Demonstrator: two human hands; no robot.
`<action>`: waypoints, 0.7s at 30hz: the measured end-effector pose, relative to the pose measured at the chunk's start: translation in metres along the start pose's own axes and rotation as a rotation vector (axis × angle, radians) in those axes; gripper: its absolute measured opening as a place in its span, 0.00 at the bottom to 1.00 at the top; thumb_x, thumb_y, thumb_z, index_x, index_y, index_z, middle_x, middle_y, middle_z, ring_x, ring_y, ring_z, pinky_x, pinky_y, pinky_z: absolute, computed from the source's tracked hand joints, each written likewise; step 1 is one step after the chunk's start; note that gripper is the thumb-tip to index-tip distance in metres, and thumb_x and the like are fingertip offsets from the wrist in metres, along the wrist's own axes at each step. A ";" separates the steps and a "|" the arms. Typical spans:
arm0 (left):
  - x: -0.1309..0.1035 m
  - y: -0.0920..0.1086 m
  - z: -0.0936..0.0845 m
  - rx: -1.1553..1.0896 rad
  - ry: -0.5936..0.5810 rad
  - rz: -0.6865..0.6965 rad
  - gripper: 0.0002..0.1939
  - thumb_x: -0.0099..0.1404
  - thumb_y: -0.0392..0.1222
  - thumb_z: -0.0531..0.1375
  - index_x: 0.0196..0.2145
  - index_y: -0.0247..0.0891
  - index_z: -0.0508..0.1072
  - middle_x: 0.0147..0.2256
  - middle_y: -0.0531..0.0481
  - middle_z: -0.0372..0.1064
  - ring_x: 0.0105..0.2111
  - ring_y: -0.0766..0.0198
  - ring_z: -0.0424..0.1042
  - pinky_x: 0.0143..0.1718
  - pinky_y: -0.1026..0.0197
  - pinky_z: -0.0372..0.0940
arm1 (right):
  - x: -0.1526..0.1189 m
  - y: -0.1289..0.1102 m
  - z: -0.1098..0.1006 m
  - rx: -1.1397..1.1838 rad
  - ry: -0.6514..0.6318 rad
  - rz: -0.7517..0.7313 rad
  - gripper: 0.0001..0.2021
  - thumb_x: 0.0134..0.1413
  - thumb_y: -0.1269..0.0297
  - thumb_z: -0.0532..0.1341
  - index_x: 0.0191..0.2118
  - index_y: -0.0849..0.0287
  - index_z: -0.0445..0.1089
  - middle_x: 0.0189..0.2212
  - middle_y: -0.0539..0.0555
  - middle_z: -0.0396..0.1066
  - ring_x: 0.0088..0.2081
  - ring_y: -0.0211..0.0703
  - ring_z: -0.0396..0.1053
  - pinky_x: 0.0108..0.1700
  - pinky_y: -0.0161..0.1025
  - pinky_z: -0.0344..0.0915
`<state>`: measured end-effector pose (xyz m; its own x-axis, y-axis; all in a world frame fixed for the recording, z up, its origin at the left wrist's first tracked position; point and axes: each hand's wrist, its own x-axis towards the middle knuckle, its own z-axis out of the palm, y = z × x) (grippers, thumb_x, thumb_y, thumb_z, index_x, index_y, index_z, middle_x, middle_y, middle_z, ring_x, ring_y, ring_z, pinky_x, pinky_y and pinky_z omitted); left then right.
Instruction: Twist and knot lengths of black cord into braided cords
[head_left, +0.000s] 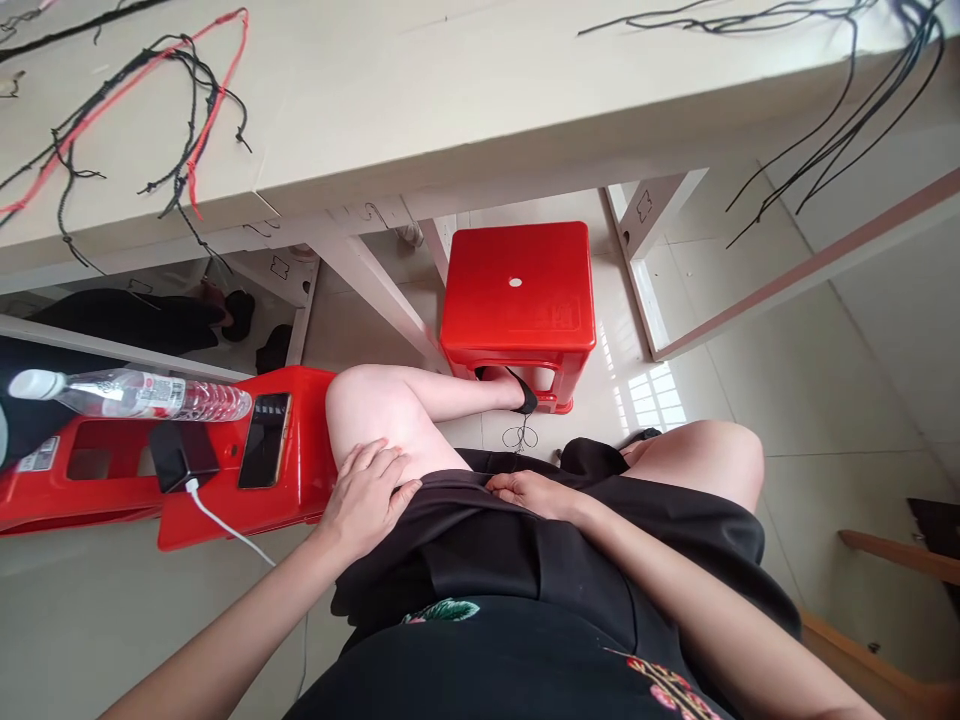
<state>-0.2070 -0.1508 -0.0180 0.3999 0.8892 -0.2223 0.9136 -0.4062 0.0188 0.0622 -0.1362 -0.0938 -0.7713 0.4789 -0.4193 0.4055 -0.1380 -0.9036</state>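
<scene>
The seated person's left hand [367,497] rests flat on the left thigh at the hem of a black skirt [525,560], the right hand [534,493] lies on the skirt between the knees, beside a red stool [300,480] bearing a phone [265,440] and bottle [135,393].

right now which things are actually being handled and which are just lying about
In hand:
- left hand rests on the left thigh at the hem of the black skirt
- right hand lies on the skirt

Lying about:
- red stool under the table
- braided cords on the table
- water bottle, phone and charger on the red stool beside the left leg
</scene>
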 end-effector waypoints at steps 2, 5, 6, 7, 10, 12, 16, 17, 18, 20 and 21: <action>-0.003 0.004 0.000 -0.020 0.038 0.002 0.18 0.67 0.47 0.52 0.45 0.35 0.75 0.47 0.41 0.73 0.54 0.45 0.65 0.55 0.43 0.59 | 0.001 0.000 0.000 -0.002 -0.001 0.007 0.17 0.60 0.65 0.48 0.47 0.60 0.71 0.45 0.57 0.74 0.47 0.46 0.71 0.51 0.40 0.64; -0.016 0.009 0.001 -0.083 0.097 0.010 0.16 0.67 0.44 0.53 0.45 0.36 0.75 0.44 0.42 0.74 0.50 0.50 0.67 0.52 0.48 0.62 | 0.002 0.000 0.000 -0.011 0.001 0.010 0.17 0.60 0.65 0.48 0.46 0.61 0.71 0.43 0.57 0.74 0.45 0.46 0.71 0.49 0.39 0.64; -0.023 0.010 0.001 -0.111 0.116 0.019 0.15 0.67 0.43 0.53 0.45 0.37 0.75 0.43 0.43 0.74 0.49 0.52 0.68 0.51 0.50 0.63 | 0.003 0.000 0.000 -0.014 0.003 0.012 0.16 0.60 0.65 0.48 0.45 0.61 0.71 0.42 0.57 0.74 0.44 0.46 0.71 0.48 0.39 0.64; -0.030 0.010 0.002 -0.140 0.133 0.028 0.14 0.67 0.42 0.53 0.45 0.37 0.75 0.41 0.44 0.73 0.48 0.54 0.68 0.50 0.51 0.64 | 0.003 -0.001 0.001 -0.017 0.007 0.015 0.16 0.60 0.65 0.48 0.45 0.61 0.71 0.41 0.57 0.74 0.43 0.46 0.71 0.48 0.39 0.64; -0.050 0.009 0.006 -0.221 0.189 0.021 0.13 0.66 0.40 0.54 0.44 0.38 0.74 0.39 0.45 0.71 0.44 0.57 0.69 0.46 0.56 0.66 | 0.003 -0.002 0.003 -0.018 0.025 0.028 0.15 0.60 0.64 0.48 0.43 0.61 0.70 0.40 0.57 0.73 0.42 0.45 0.70 0.47 0.39 0.64; -0.056 0.005 0.008 -0.292 0.237 -0.033 0.11 0.65 0.40 0.54 0.42 0.39 0.74 0.37 0.46 0.70 0.41 0.59 0.70 0.43 0.57 0.67 | 0.003 -0.004 0.004 -0.015 0.037 0.041 0.14 0.60 0.64 0.49 0.41 0.61 0.70 0.39 0.56 0.73 0.41 0.44 0.70 0.46 0.39 0.64; -0.045 -0.003 0.007 -0.483 0.346 -0.215 0.08 0.65 0.41 0.52 0.35 0.38 0.70 0.34 0.49 0.67 0.35 0.62 0.70 0.38 0.60 0.68 | 0.000 -0.009 0.006 -0.017 0.078 0.081 0.13 0.60 0.62 0.49 0.37 0.60 0.70 0.36 0.55 0.73 0.39 0.44 0.70 0.43 0.38 0.64; -0.040 -0.005 0.006 -0.534 0.353 -0.244 0.07 0.65 0.41 0.52 0.34 0.39 0.69 0.33 0.49 0.67 0.34 0.63 0.70 0.36 0.61 0.68 | -0.001 -0.011 0.006 -0.021 0.094 0.093 0.13 0.60 0.62 0.49 0.36 0.60 0.70 0.35 0.54 0.73 0.39 0.44 0.70 0.43 0.38 0.64; -0.035 -0.007 0.004 -0.585 0.352 -0.253 0.07 0.65 0.42 0.52 0.34 0.39 0.68 0.33 0.49 0.66 0.33 0.63 0.70 0.34 0.62 0.68 | -0.003 -0.012 0.006 -0.025 0.114 0.104 0.13 0.60 0.62 0.49 0.36 0.60 0.70 0.34 0.54 0.73 0.38 0.44 0.70 0.42 0.37 0.63; -0.029 -0.009 0.001 -0.659 0.312 -0.215 0.07 0.65 0.42 0.51 0.34 0.39 0.67 0.33 0.49 0.65 0.33 0.64 0.69 0.32 0.62 0.67 | -0.008 -0.014 0.005 -0.035 0.153 0.124 0.14 0.61 0.61 0.49 0.34 0.60 0.69 0.33 0.54 0.72 0.37 0.43 0.69 0.40 0.37 0.63; -0.027 -0.010 0.001 -0.678 0.289 -0.194 0.08 0.65 0.43 0.51 0.33 0.39 0.66 0.32 0.50 0.65 0.32 0.64 0.69 0.32 0.62 0.66 | -0.011 -0.015 0.006 -0.039 0.172 0.132 0.14 0.61 0.61 0.49 0.34 0.60 0.69 0.33 0.54 0.72 0.37 0.43 0.69 0.39 0.36 0.63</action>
<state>-0.2266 -0.1710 -0.0130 0.1457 0.9891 -0.0208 0.7774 -0.1015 0.6207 0.0617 -0.1442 -0.0759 -0.6164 0.6001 -0.5097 0.5189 -0.1773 -0.8363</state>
